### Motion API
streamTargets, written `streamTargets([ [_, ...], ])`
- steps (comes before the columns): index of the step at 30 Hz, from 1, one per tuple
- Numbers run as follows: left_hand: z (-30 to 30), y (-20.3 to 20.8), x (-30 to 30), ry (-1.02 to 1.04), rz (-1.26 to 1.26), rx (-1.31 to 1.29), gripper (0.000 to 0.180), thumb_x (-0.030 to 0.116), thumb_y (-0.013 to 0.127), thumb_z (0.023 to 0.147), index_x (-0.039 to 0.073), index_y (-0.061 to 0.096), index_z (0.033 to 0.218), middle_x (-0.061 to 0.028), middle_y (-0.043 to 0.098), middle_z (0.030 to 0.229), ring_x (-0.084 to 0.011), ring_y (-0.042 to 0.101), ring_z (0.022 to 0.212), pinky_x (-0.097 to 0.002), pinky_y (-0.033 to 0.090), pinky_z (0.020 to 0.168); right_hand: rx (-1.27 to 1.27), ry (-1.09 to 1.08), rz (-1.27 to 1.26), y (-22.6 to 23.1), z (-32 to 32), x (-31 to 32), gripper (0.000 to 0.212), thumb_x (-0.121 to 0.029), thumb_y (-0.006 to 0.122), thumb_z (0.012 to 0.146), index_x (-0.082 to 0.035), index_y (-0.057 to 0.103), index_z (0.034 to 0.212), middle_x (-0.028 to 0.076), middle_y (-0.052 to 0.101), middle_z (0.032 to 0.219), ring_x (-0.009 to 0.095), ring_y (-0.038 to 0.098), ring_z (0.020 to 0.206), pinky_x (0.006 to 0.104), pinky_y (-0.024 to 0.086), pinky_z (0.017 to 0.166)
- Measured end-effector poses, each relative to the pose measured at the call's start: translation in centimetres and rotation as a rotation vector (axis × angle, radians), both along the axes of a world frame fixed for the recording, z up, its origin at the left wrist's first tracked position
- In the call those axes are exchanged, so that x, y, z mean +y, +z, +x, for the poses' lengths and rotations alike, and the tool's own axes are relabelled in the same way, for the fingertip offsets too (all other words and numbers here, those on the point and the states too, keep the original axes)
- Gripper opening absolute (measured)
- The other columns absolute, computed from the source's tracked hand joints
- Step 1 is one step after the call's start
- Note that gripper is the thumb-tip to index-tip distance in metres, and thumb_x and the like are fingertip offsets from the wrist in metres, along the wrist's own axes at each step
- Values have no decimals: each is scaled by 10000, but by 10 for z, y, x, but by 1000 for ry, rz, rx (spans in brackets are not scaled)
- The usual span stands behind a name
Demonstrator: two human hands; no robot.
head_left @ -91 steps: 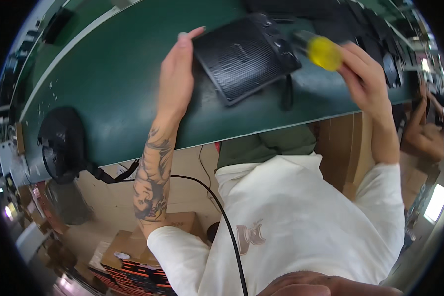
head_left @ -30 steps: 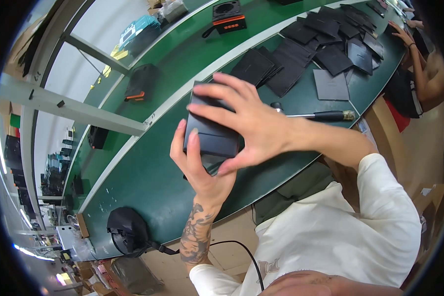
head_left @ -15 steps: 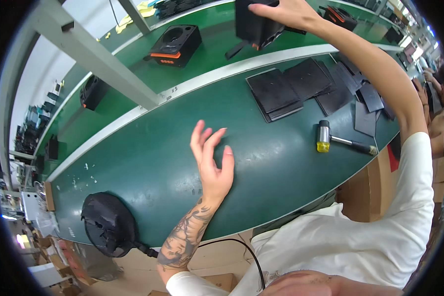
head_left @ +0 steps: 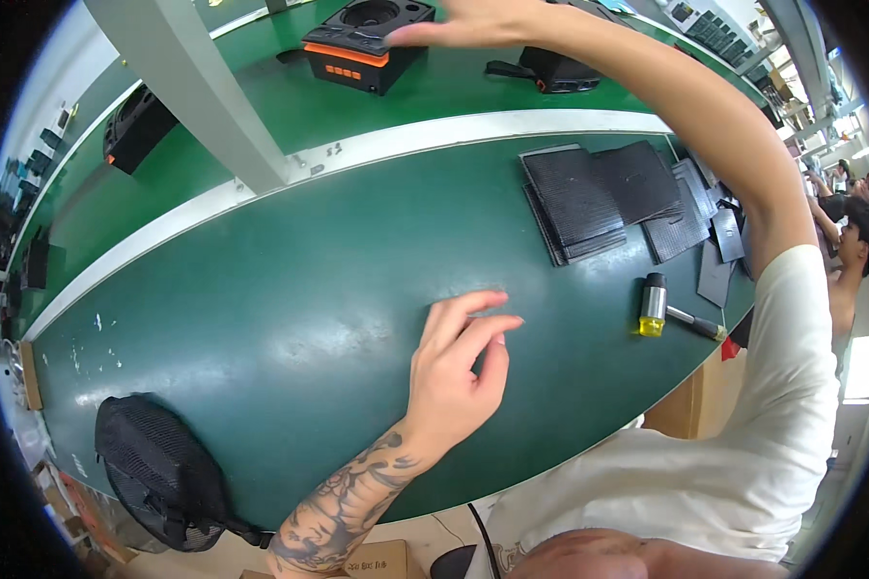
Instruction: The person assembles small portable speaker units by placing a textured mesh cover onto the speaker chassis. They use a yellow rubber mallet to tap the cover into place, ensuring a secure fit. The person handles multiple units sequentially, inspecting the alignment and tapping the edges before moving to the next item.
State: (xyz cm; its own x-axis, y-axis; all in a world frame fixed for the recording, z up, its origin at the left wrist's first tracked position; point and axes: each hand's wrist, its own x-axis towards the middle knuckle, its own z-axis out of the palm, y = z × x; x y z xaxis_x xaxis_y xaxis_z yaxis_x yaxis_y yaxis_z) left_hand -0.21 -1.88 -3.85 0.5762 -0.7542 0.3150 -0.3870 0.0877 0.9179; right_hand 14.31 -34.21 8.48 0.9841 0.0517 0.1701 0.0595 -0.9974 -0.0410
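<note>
My right hand (head_left: 468, 23) reaches across to the raised green strip at the back, its thumb stretched out over the edge of a black speaker box (head_left: 359, 72) with an orange band. Its other fingers run toward the top edge and are partly cut off; I cannot tell whether the thumb touches the box. Under my right forearm, a second black box (head_left: 560, 73) with a strap lies on that strip. My left hand (head_left: 459, 372) hovers above the green bench (head_left: 290, 328), empty, with loosely bent fingers apart.
Black flat panels (head_left: 574, 207) lie stacked at the right of the bench, beside a mallet (head_left: 653, 307) with a yellow end. A black mesh fan (head_left: 159, 473) is at the near left. A grey post (head_left: 198, 96) rises at the back edge, with another speaker box (head_left: 137, 127) beyond it.
My right hand has let go of the black box, which now rests on the back strip, and has moved left to the orange-banded speaker box. The left hand has shifted right and nearer me.
</note>
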Motion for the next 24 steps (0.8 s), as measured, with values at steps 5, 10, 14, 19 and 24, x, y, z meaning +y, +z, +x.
streamTargets([
  [5, 5, -3, 2, 3, 7, 4, 229, -81, 621, 857, 32, 733, 1022, -106, 717, 1086, -280, 665, 967, -365, 534, 863, 266, -58, -4, -33, 93, -1, 1291, -904, 571, 746, 40, 292, 1580, 346, 327, 1590, 439, 375, 1471, 480, 331, 1205],
  [10, 2, -5, 6, -45, 56, -11, 220, -75, 620, 859, 31, 729, 1018, -96, 729, 1047, -275, 679, 940, -361, 541, 836, 433, -35, 174, -46, 121, -13, 1140, -805, 644, 801, 6, 384, 1560, 343, 230, 1630, 472, 278, 1498, 533, 272, 1210],
  [14, 2, -3, 0, -81, 40, -30, 215, -72, 622, 862, 26, 727, 1022, -98, 727, 1029, -277, 676, 924, -357, 543, 835, 180, -77, 102, -87, 125, -45, 1347, -853, 640, 677, -60, 159, 1654, 276, 199, 1674, 424, 226, 1549, 487, 237, 1268],
  [19, 9, -11, -1, 16, -38, -10, 195, -57, 606, 926, 15, 709, 1076, -109, 702, 1103, -221, 659, 973, -326, 537, 882, 113, -23, 150, -50, 73, -39, 1328, -773, 738, 682, -47, 177, 1643, 305, 244, 1642, 432, 306, 1510, 475, 304, 1239],
  [24, 5, -7, 6, 276, -267, -283, 357, -36, 530, 980, -24, 546, 1337, -191, 466, 1432, -263, 527, 1253, -375, 499, 1001, 105, 173, 283, 37, -103, 34, 1225, -459, 843, 736, -64, 131, 1652, 246, 318, 1610, 406, 357, 1484, 465, 350, 1196],
])
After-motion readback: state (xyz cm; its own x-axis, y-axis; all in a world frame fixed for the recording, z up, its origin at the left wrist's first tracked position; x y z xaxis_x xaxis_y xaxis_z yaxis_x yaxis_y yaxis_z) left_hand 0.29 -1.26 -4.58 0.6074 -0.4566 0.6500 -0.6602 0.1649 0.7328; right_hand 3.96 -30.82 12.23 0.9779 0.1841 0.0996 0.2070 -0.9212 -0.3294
